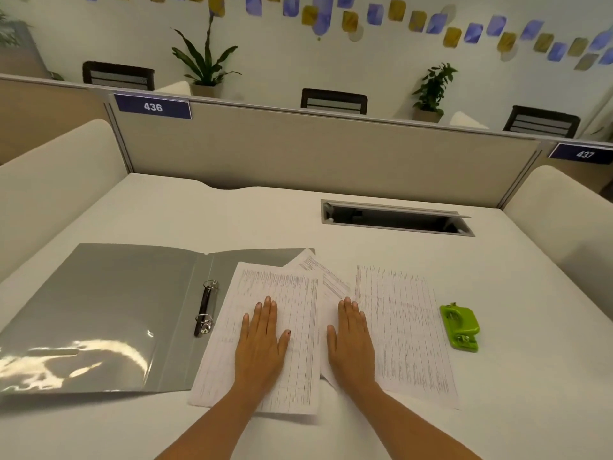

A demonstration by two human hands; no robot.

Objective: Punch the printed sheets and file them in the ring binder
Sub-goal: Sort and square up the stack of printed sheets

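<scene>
Both hands lie flat, fingers straight and close together: left hand [262,340] on the leftmost sheet, right hand [351,343] on the overlapped middle one. On the white desk [232,214], a grey binder [109,310] lies open at left. Three loose printed sheets [408,327] fan out beside it, and a green hole punch [460,327] sits to their right. Punching seems not yet begun; next, the sheets likely need squaring into one stack.

Grey binder [99,313]; green punch [459,327]; white sheets [285,327].
</scene>
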